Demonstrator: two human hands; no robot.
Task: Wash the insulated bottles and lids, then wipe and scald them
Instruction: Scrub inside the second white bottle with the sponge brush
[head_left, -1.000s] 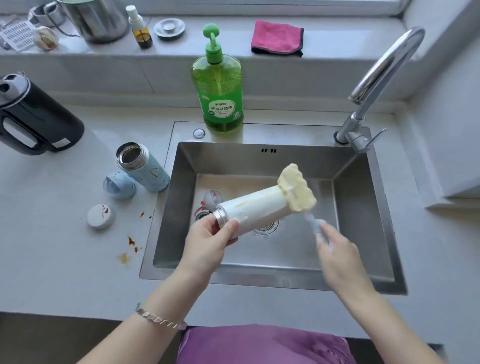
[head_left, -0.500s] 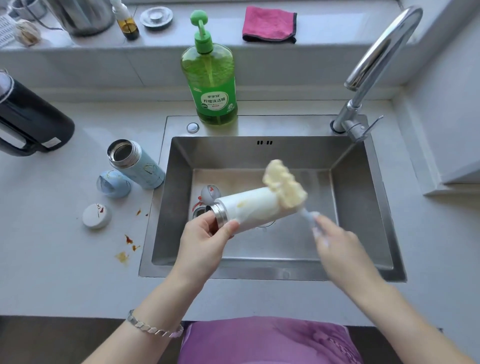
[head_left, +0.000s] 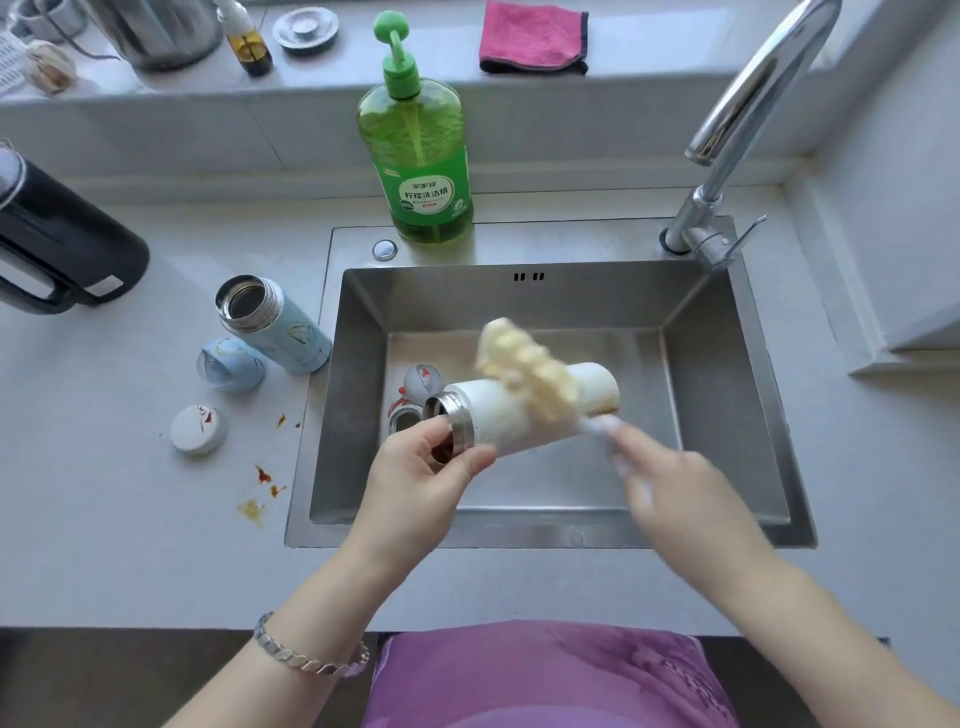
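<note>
Head view: the blue bottle (head_left: 275, 325) stands uncapped on the counter (head_left: 104, 519) at the left edge of the sink (head_left: 519, 532), with two lids (head_left: 231, 364) beside it. The left hand (head_left: 415, 483) grips the white bottle (head_left: 498, 415) by its steel mouth, horizontal over the sink. The brush (head_left: 527, 371) lies on its body. The right hand (head_left: 675, 493), blurred, grips the handle.

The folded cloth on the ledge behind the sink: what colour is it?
The cloth is pink, dark-edged; head view.
</note>
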